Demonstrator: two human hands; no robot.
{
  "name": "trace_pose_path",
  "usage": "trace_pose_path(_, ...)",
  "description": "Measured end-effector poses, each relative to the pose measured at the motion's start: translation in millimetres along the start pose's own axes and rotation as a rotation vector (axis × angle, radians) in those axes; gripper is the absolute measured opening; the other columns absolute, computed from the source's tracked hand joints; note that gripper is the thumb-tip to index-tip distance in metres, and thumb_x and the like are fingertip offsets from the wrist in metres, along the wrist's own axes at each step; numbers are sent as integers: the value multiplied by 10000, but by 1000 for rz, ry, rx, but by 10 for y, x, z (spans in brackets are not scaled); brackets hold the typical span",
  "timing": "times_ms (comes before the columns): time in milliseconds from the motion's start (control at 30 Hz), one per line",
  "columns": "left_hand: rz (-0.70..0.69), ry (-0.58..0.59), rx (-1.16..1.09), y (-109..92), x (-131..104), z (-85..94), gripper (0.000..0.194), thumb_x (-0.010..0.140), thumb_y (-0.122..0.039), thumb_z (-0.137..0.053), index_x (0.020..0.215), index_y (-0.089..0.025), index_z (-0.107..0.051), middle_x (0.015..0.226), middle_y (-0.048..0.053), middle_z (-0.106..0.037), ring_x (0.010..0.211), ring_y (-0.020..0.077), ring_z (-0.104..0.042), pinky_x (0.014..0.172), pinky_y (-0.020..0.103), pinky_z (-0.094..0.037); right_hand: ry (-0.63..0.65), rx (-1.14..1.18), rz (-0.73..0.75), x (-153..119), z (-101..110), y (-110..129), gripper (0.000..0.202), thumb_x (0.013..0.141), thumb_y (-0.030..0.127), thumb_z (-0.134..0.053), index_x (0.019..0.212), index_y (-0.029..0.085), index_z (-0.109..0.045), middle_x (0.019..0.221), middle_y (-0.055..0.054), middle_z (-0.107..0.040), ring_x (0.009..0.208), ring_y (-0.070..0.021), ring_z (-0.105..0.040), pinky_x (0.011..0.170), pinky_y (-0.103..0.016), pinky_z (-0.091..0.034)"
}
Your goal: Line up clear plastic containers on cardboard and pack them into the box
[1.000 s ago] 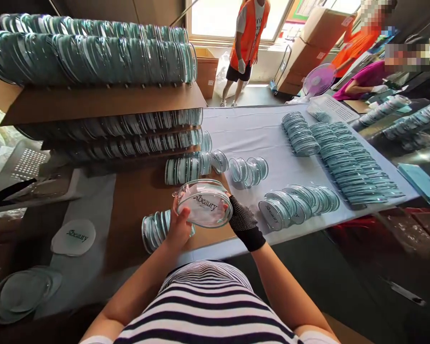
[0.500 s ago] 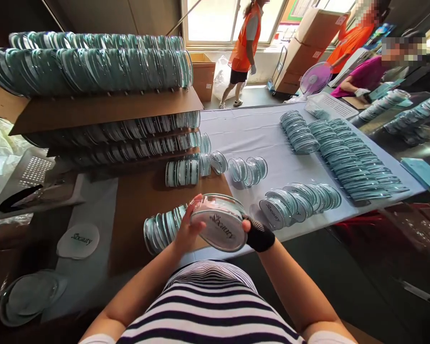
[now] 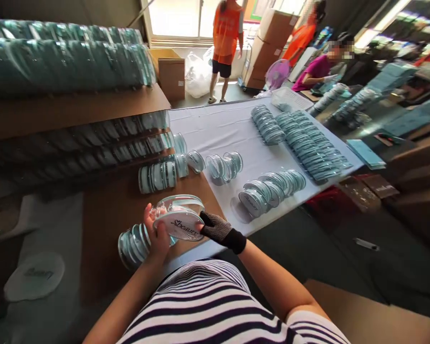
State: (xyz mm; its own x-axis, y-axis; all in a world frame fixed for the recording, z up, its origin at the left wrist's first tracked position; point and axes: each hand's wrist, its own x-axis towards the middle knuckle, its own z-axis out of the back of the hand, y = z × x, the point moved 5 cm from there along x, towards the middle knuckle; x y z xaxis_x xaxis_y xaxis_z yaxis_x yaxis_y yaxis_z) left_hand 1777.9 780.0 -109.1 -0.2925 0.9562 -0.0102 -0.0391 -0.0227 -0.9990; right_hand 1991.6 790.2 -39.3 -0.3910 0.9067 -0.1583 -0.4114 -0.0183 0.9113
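You've got a table (image 3: 222, 123) with a white cover, and brown cardboard (image 3: 103, 229) lying over its left part. That clear oval case (image 3: 179, 220) with dark lettering is up over the cardboard's near edge, and you're gripping it from both sides: bare left hand (image 3: 158, 239) on one end, gloved right hand (image 3: 217, 228) on the other.

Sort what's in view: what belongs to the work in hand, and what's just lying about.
Seemingly in the work:
Clear printed case, held by left hand and gloved right hand
Similar cases on brown board
Similar cases on white cloth

Probably just lying about:
Purple fan
Open cardboard box
Clear plastic bag beside it
Small pale object on the floor
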Motion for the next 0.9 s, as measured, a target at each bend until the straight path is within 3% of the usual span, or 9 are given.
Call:
trace_pose_path(133,-10,252,30,270,-124,-331,794,823,-689,-598,1477,-276,-418,1414,120,-552,1375,375,-464,1193,524,-343,-366,-533,87,-208,142,-287,503,818,375,-690,1280,191,-609,1197,-140,-659,1162,-332,-572,1066,-518,-420)
trace_pose_path(233,237,394,-115,454,-230,-607,833,863,-719,-522,1561,-317,-310,1546,97,-453,1382,358,-479,1064,518,-503,-432,-501,278,-397,215,-445,772,759,463,-740,1429,180,-480,1426,-172,-490,1344,-356,-442,1121,-523,-400)
trace_pose_path(333,438,472,-227,538,-284,-820,866,863,-740,-512,1587,-340,-254,1643,62,-309,1411,352,-455,945,458,-590,-529,-383,258,-512,346,-683,734,843,469,-662,1475,192,-410,1409,-174,-473,1311,-307,-487,1090,-465,-456)
trace_pose_path(467,471,619,-224,582,-276,-1062,842,810,-652,-673,1536,-326,-397,1638,66,-323,1434,370,-421,1022,483,-544,-455,-362,192,-468,492,-1094,880,838,486,-649,1551,139,-268,1425,-197,-483,1291,-324,-511,1080,-483,-465)
trace_pose_path(567,407,671,-60,629,-281,-1135,816,746,-522,-783,1467,-252,-513,1550,142,-459,1365,379,-509,1120,534,-441,-400,-505,77,-442,677,-1512,730,852,360,-575,1502,107,-361,1389,-203,-524,1246,-322,-533,1073,-498,-451)
trace_pose_path(667,223,673,143,584,-280,-993,544,838,-410,-688,1352,-243,-623,1404,129,-615,1298,319,-586,1121,525,-441,-501,-810,-185,-535,975,-1937,638,852,296,-542,1451,97,-447,1430,-248,-469,1298,-391,-449,1086,-629,-349)
trace_pose_path(733,14,596,274,483,-237,-725,381,894,-325,-600,1258,-255,-685,1304,89,-685,1287,268,-596,1135,491,-436,-569,-982,-291,-582,1141,-2090,638,870,334,-556,1454,102,-449,1478,-277,-406,1337,-443,-377,1065,-721,-274)
trace_pose_path(833,-210,291,528,354,-128,-65,320,927,-243,-508,1165,-232,-723,1230,69,-721,1302,251,-578,1149,499,-416,-601,-1056,-242,-449,1161,-2037,648,902,417,-559,1453,95,-447,1490,-292,-396,1338,-469,-364,1037,-759,-257)
trace_pose_path(900,-238,57,720,327,-73,405,327,937,-220,-469,1131,-207,-731,1219,81,-725,1324,271,-552,1145,522,-409,-521,-954,-108,-202,906,-1834,620,925,432,-532,1434,86,-462,1459,-284,-449,1331,-444,-404,1056,-714,-303)
